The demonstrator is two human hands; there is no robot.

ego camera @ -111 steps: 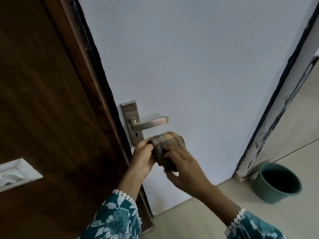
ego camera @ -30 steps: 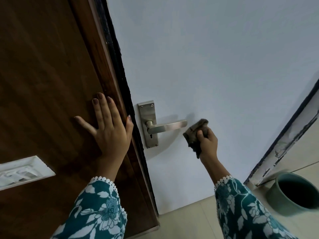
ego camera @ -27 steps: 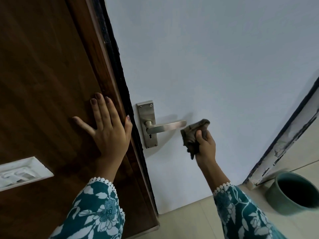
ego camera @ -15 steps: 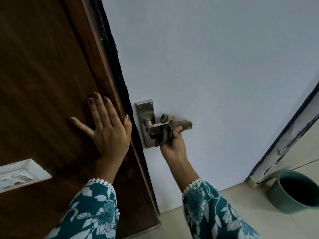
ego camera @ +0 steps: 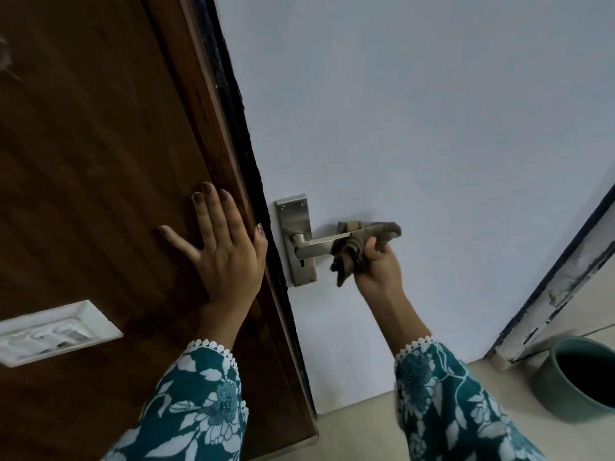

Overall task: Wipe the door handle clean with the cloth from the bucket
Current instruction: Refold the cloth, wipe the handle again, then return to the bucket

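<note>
A metal door handle (ego camera: pixel 312 247) on a steel backplate is mounted on the white door (ego camera: pixel 416 128). My right hand (ego camera: pixel 377 266) grips a checked brown cloth (ego camera: pixel 357 242) wrapped over the outer end of the lever, so the lever's tip is hidden. My left hand (ego camera: pixel 221 251) lies flat with fingers spread on the dark wooden panel (ego camera: pixel 93 161) left of the door's edge, holding nothing. The green bucket (ego camera: pixel 579 380) stands on the floor at the lower right.
A white switch plate (ego camera: pixel 50 331) is set into the wooden panel at the lower left. The door frame (ego camera: pixel 562 281) with chipped paint runs down the right side to the pale tiled floor (ego camera: pixel 366 434).
My right hand carried the cloth onto the lever near the backplate, then slid it outward to the lever's end. My left hand stays flat on the wooden panel.
</note>
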